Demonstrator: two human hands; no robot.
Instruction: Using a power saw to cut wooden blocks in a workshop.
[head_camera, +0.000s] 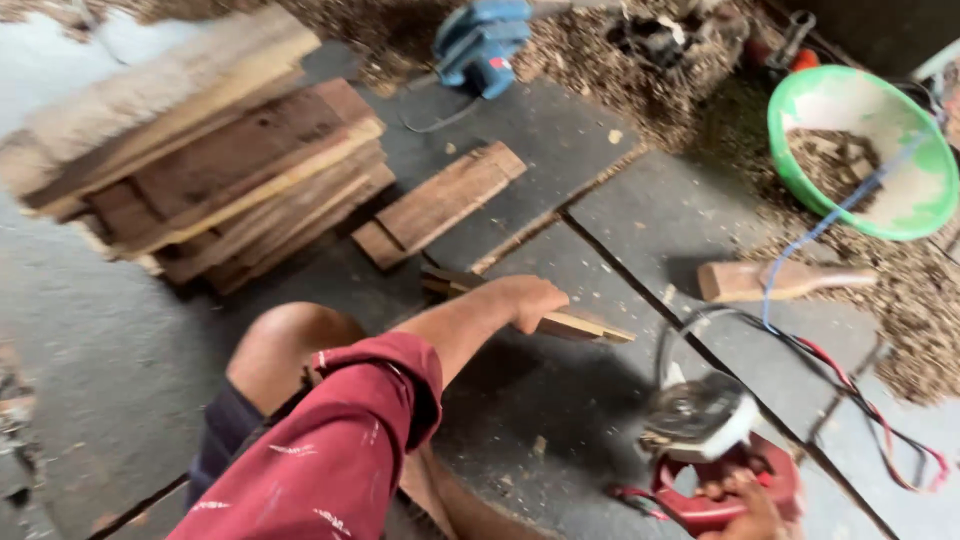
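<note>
- the left hand (528, 300) closes its fingers on a thin wooden strip (580, 327) lying on the grey floor (560, 130), near a short plank (440, 203)
- the right hand (745, 505) grips a red angle grinder (705, 450) at the lower right, disc up
- a stack of boards (215, 160) lies well apart; a green basin (865, 150) holds wood chips

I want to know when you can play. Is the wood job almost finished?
Hard to say, but it looks well under way. Sawdust lies piled on the floor, so some work seems done. In hand: the left hand rests on a thin wood strip, and the right hand grips a red power tool. Left: a stack of planks sits beside them, plus one short board.
</note>
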